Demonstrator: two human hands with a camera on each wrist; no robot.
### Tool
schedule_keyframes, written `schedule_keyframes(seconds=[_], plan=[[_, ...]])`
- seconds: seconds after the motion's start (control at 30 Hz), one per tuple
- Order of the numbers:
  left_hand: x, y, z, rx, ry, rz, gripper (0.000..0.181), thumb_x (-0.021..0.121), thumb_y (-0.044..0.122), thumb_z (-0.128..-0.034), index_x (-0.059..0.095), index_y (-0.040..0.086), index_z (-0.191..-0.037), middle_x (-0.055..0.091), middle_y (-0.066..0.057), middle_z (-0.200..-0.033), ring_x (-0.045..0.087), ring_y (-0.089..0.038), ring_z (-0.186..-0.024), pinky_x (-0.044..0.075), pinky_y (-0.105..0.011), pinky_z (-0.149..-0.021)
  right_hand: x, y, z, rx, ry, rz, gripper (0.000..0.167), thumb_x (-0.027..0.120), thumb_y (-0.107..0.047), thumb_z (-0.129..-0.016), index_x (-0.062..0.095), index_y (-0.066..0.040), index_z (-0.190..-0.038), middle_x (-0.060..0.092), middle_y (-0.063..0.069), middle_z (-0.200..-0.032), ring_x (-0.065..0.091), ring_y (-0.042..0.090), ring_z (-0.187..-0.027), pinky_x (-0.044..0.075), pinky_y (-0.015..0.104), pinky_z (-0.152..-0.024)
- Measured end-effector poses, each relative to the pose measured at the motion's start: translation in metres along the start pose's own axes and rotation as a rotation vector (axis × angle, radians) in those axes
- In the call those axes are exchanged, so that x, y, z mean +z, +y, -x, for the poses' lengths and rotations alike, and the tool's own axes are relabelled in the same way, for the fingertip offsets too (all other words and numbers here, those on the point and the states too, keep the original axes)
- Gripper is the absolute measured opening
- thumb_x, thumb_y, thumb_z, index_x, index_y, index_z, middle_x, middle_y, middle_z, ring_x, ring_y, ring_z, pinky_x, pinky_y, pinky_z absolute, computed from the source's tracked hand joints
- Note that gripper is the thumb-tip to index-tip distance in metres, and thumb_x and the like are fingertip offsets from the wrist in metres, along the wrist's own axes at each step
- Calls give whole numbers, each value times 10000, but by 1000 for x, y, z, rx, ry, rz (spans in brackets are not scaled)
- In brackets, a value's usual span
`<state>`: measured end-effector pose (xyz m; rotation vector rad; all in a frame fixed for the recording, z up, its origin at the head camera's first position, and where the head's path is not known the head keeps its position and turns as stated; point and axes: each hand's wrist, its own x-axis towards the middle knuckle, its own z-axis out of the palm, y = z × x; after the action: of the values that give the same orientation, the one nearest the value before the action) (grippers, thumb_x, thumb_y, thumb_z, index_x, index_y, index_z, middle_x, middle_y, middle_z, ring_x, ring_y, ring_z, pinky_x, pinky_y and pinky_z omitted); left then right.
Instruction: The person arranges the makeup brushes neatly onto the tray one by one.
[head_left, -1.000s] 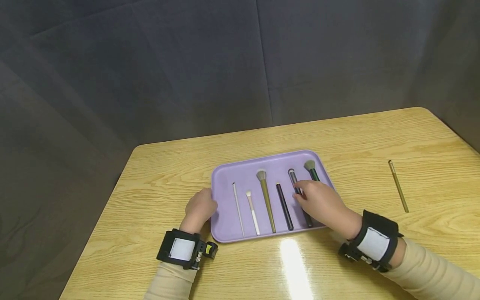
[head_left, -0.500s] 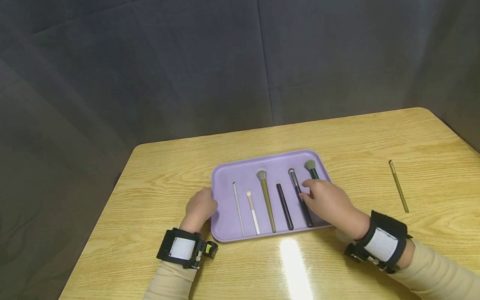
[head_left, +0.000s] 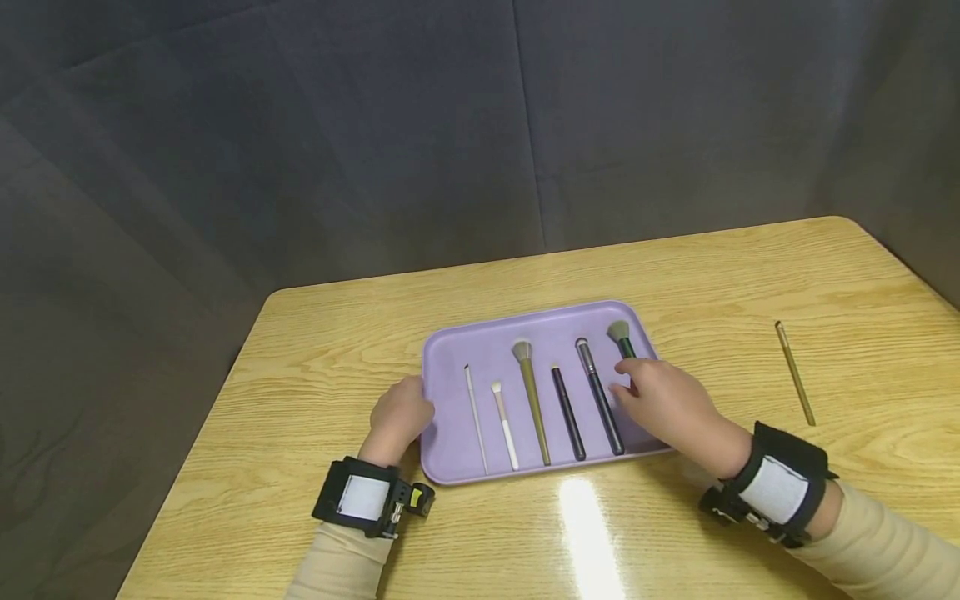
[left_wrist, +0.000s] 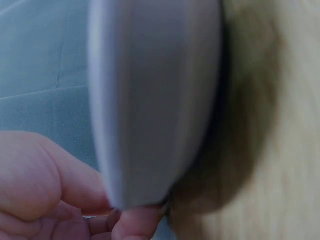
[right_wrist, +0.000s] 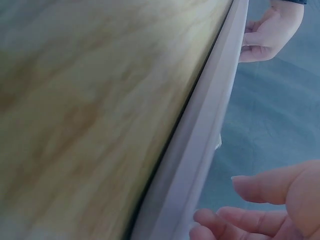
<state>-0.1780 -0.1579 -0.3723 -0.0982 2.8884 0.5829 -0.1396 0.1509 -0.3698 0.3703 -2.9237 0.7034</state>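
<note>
In the head view a lilac tray (head_left: 450, 450) holds several makeup brushes side by side. My left hand (head_left: 402, 417) pinches the tray's left edge; the left wrist view shows thumb and fingers on its rim (left_wrist: 145, 125). Over the tray's right end is my right hand (head_left: 667, 404), covering the handle of a green-handled brush (head_left: 619, 333). Its thumb and fingers stand apart in the right wrist view, with nothing seen between them. Just left of it lies a black brush with a silver ferrule (head_left: 600, 400).
Further left on the tray lie a short black brush (head_left: 568, 412), an olive-handled brush (head_left: 532, 408), a white brush (head_left: 506, 425) and a thin white angled one (head_left: 476, 417). A slim gold-brown brush (head_left: 795, 375) lies on the wooden table (head_left: 337, 333), right of the tray.
My right hand has shifted right, from the black brush with the silver ferrule to the green-handled brush, leaving the black one lying on the tray. The left hand stays on the tray's edge.
</note>
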Motion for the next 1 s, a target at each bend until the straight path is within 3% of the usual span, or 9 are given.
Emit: schedule_keyframes(seconds=[0.2, 0.57, 1.0], plan=[[0, 0, 0, 2, 0, -1, 254, 515, 8, -881, 637, -71, -1089, 602, -122, -777, 565, -229, -628, 419, -310, -521, -2, 3, 1, 15, -4, 2, 303, 667, -105, -883, 643, 119, -1085, 590, 58, -698, 529, 193, -637, 469, 391, -577], [0, 1, 1, 1, -1, 3, 247, 513, 7, -879, 638, -69, -1078, 600, -120, -769, 565, -226, -616, 418, -307, -511, -4, 9, 2, 27, -7, -8, 319, 654, -109, -892, 629, 122, -1110, 519, 22, -639, 496, 181, -596, 405, 335, -516], [-1, 1, 2, 6, 5, -1, 254, 515, 5, -873, 633, -76, -1082, 605, -127, -783, 568, -235, -634, 425, -319, -531, -9, 23, 5, 81, -36, -16, 313, 630, -104, -903, 616, 135, -1105, 561, 53, -693, 501, 178, -603, 415, 334, -510]])
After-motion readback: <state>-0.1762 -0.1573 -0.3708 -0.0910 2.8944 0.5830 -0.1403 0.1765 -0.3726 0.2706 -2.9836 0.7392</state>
